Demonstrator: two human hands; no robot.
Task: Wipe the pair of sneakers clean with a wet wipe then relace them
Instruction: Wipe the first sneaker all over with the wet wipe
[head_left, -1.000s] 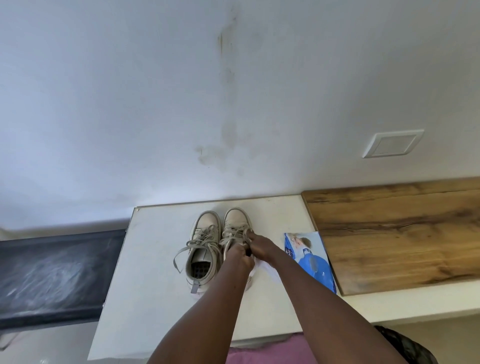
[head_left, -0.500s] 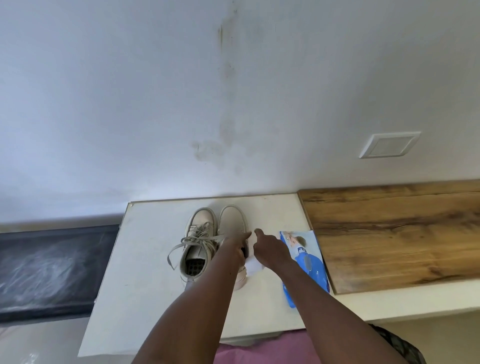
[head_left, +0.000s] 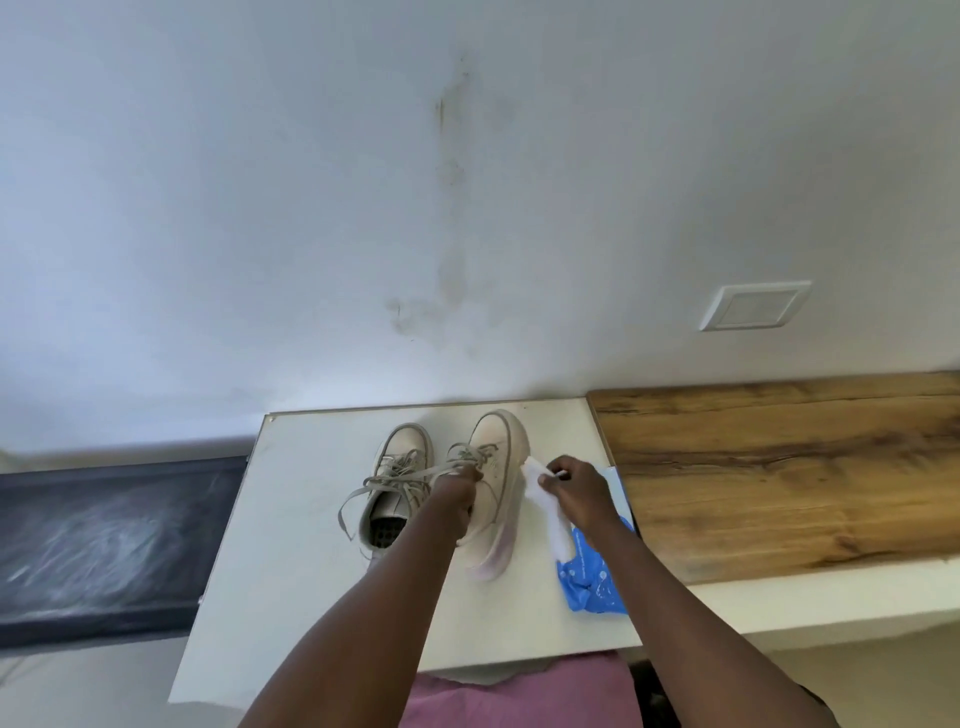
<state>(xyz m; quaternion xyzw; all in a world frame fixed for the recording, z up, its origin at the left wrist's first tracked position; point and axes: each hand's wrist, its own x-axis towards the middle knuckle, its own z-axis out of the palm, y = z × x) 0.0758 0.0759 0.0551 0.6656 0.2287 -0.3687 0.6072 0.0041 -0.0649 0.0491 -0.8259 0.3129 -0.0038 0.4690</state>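
Two sneakers are sitting side by side on the white table (head_left: 291, 545), toes pointing toward the wall. The left sneaker (head_left: 402, 457) is standing flat, its laces (head_left: 363, 491) lying loose and trailing over its left side. The right sneaker (head_left: 496, 447) is leaning, tilted so that its outer side and the edge of its sole are facing the right hand. The left hand (head_left: 457, 493) is gripping this sneaker around the lace area near its opening, fingers curled in; how far they reach inside is hidden by the hand itself. The right hand (head_left: 576, 486) is hovering just beside the sneaker's right side, pinching a white wipe (head_left: 545, 501) between thumb and fingers. The wipe is hanging down from the hand, its upper end lying close to the sneaker's side; whether it is touching cannot be told. A blue pack (head_left: 589, 582) is lying on the table partly under the right forearm, near the table's right edge, next to a wooden counter (head_left: 779, 467).
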